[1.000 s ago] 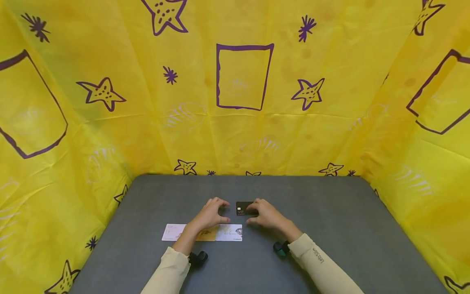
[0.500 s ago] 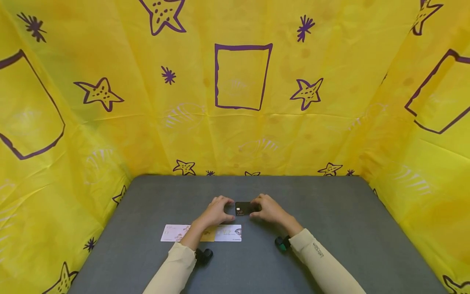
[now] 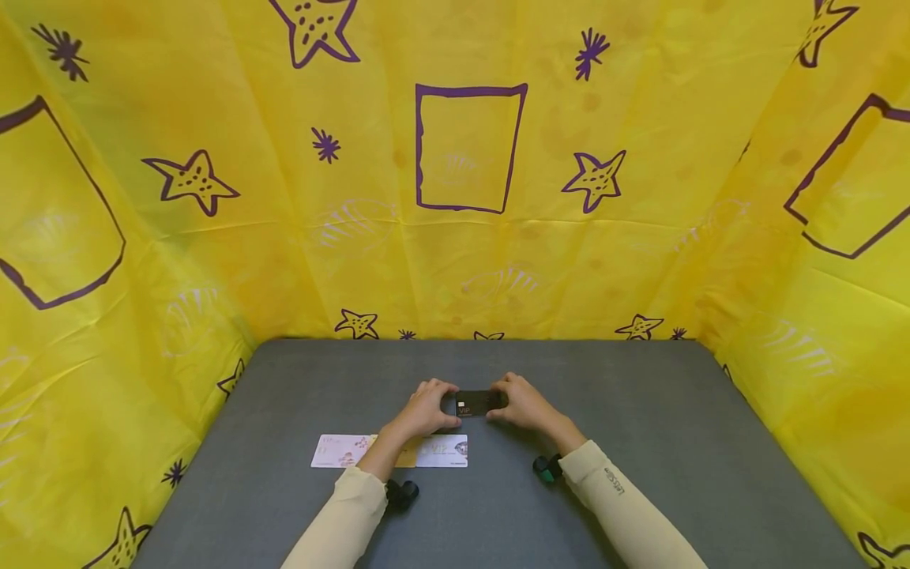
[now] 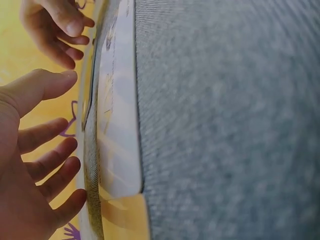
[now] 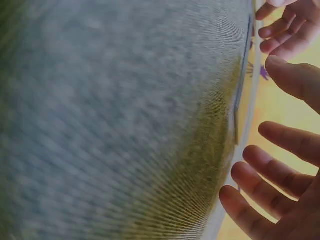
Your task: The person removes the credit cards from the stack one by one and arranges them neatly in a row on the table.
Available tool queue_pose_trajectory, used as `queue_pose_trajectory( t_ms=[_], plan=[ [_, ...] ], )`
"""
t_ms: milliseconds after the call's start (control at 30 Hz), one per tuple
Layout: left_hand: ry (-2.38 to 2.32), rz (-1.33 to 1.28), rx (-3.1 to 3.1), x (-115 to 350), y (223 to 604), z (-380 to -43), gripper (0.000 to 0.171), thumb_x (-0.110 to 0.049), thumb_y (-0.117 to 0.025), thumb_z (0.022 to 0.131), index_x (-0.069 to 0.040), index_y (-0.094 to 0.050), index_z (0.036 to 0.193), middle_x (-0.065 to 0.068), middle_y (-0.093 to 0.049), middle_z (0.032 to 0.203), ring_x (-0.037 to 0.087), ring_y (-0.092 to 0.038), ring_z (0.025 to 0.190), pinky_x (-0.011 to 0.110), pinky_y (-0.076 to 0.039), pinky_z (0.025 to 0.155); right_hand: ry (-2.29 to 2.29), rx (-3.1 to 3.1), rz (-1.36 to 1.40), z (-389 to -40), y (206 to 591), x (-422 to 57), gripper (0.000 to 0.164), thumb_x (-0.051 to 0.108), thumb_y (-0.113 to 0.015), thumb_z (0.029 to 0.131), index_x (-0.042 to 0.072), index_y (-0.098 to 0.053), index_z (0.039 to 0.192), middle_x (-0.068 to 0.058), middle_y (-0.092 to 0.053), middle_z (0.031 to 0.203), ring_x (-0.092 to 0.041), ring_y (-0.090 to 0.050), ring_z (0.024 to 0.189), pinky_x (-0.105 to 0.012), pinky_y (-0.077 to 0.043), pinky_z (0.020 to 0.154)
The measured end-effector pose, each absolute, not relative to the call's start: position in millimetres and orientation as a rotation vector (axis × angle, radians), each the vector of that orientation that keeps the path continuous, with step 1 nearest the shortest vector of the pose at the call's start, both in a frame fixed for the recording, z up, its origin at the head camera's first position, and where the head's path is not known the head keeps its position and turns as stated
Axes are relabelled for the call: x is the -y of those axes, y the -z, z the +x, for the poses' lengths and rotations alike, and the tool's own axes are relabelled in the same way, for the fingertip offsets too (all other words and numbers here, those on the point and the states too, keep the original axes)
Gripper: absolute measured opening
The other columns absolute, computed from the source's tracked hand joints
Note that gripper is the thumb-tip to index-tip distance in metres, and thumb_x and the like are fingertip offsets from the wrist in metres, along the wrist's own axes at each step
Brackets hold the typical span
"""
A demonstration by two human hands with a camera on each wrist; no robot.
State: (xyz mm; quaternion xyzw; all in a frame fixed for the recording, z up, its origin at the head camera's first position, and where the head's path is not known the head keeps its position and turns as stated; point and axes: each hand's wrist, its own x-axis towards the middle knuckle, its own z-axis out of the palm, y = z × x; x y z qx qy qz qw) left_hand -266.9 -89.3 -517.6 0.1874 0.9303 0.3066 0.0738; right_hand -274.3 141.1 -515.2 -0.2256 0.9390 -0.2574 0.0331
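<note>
A black bank-type card (image 3: 472, 405) printed "VIP" lies on the grey tabletop, and its thin edge shows side-on in both wrist views. My left hand (image 3: 424, 409) is at its left end, thumb and fingers spread apart, fingertips close to the edge. Around the right end arches my right hand (image 3: 526, 405), covering part of the card, with thumb on the near side and fingers on the far side. Both wrist views show relaxed, separated fingers. Nearer me, under the left forearm, lie a pink card (image 3: 337, 451), a yellow card (image 3: 407, 456) and a white card (image 3: 439, 450) in a row.
The grey table (image 3: 611, 490) runs back to a yellow cloth wall (image 3: 462, 261) with purple drawings, and the same cloth encloses both sides. Dark wrist-worn devices sit below each hand.
My left hand has moved right, up to the black card's left end. The right hand has shifted slightly right and away from me. The cards lie about where they were.
</note>
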Motion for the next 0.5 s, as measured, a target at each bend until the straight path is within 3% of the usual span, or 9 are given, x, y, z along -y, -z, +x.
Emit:
queue_pose_trajectory(
  t_ms=[500],
  plan=[
    [-0.902,0.518,-2.775,79.7,519.7,-270.5,0.059,-0.026,-0.081,0.077,-0.01,-0.059,0.13,0.013,-0.053,0.126,0.03,-0.046,0.116,0.051,-0.036,0.099,0.732,-2.877,-0.655,-277.7,514.3,-137.2,0.055,0.027,-0.084,0.074,0.003,-0.066,0.12,-0.012,-0.059,0.109,-0.026,-0.055,0.097,-0.044,-0.047,0.089]
  ],
)
